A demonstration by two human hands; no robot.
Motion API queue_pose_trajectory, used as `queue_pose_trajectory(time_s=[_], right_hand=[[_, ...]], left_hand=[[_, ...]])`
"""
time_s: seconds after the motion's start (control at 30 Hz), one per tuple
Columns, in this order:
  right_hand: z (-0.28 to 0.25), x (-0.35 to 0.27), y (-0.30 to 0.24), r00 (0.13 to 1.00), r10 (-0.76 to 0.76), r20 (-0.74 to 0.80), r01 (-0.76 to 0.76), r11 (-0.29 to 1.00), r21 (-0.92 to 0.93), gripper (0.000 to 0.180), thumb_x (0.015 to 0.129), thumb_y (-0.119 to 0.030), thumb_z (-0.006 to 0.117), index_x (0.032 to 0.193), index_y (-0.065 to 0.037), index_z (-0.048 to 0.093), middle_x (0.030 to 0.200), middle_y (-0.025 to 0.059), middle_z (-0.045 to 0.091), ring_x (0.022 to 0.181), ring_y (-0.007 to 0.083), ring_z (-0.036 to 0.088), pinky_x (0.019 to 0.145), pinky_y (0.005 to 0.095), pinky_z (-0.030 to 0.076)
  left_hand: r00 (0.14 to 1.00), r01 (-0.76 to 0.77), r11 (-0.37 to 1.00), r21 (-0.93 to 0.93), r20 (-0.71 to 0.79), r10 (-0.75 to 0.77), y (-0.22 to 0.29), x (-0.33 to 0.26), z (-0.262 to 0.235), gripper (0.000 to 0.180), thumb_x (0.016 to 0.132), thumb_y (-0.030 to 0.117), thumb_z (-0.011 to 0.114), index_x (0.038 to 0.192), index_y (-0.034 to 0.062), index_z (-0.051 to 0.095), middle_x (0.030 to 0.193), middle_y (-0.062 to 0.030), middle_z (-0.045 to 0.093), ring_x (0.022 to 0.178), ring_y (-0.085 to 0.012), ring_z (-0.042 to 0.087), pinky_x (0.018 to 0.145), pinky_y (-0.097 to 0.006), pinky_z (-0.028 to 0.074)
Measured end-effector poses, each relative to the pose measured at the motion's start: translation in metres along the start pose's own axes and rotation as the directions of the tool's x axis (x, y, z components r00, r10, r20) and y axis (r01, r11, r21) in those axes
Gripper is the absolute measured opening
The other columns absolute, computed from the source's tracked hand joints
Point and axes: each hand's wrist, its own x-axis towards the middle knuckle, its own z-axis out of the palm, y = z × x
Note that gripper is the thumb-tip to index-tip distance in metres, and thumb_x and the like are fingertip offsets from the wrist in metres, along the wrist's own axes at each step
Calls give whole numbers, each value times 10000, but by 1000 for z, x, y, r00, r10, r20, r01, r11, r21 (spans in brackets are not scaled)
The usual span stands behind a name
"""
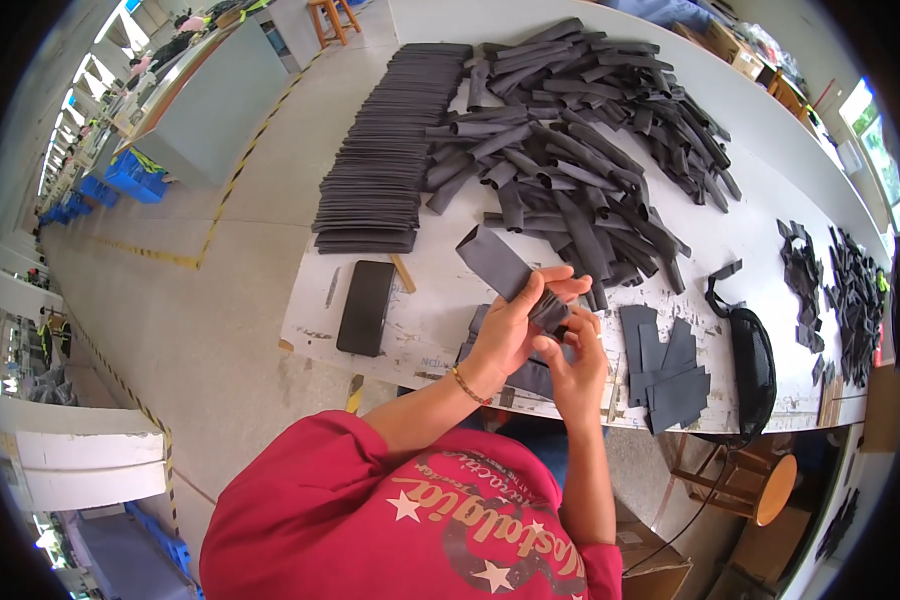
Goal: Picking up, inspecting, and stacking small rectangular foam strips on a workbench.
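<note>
Both hands are together over the near edge of the white table (305, 300), working on one dark grey fabric tube (494, 262). My left hand (515, 325) grips the tube around its middle, with its flat end sticking out up and to the left. At the tube's other end, my right hand (578, 365) pinches the gathered black edge between thumb and fingers. More flat dark pieces (530, 378) lie beneath the hands, partly hidden by them. Right of the hands, several flat dark grey pieces (667, 370) overlap in a loose stack.
A long neat row of stacked dark pieces (390, 150) and a heap of loose tubes (590, 160) cover the far table. Left stands a black phone-shaped case (366, 308); right lies a black mesh pouch (752, 370). A wooden stool (760, 485) stands below the table's right side.
</note>
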Motion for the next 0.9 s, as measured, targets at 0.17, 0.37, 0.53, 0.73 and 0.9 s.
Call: queue_pose_trajectory(time_s=[0.17, 0.37, 0.53, 0.73, 0.9], right_hand=[[3, -10, 11, 963, 129, -238, -23, 915, 402, 161, 841, 18, 691, 815, -35, 541, 1119, 41, 494, 951, 106, 510, 841, 251, 429], [-13, -4, -10, 907, 422, -5, -291, 633, 717, 92, 933, -112, 624, 955, -23, 634, 1030, 27, 566, 907, 80, 530, 779, 232, 437], [-16, -9, 3, 941, 291, -173, -188, 873, 450, 118, 914, -105, 665, 853, -9, 630, 745, -61, 558, 732, 28, 471, 678, 175, 369], [-34, -22, 22, 945, 324, -47, -264, 839, 477, 106, 918, -109, 660, 881, -9, 656, 773, -62, 552, 733, 38, 455, 679, 189, 363], [-32, -58, 46, 909, 415, -43, -396, 890, 227, 97, 881, -95, 702, 914, -13, 663, 760, -61, 565, 697, 33, 466, 622, 205, 385]], left_hand=[[995, -97, 995, 20, -6, 97, 18, 9, 2, 434, 1008, 368, 460, 1239, 12, 555, 1261, -174, 605, 1233, -240, 528, 1076, -406, 367], [981, -56, 998, 3, 186, 54, 6, 3, 1, 433, 1004, 367, 469, 1232, 12, 563, 1268, -196, 594, 1255, -281, 512, 1096, -416, 353], [997, 18, 990, -142, 79, -7, 15, 3, -12, 342, 1003, 292, 496, 1205, 37, 600, 1134, -131, 674, 1206, -334, 554, 1032, -426, 438], [932, 52, 941, 334, -355, 74, 32, -24, -45, 250, 901, 191, 681, 1051, -9, 680, 938, -78, 706, 830, -183, 682, 713, -274, 551], [913, 108, 486, 867, -280, 296, 20, -68, -74, 177, 843, 160, 729, 975, 41, 728, 734, 19, 573, 601, -80, 458, 556, -215, 377]])
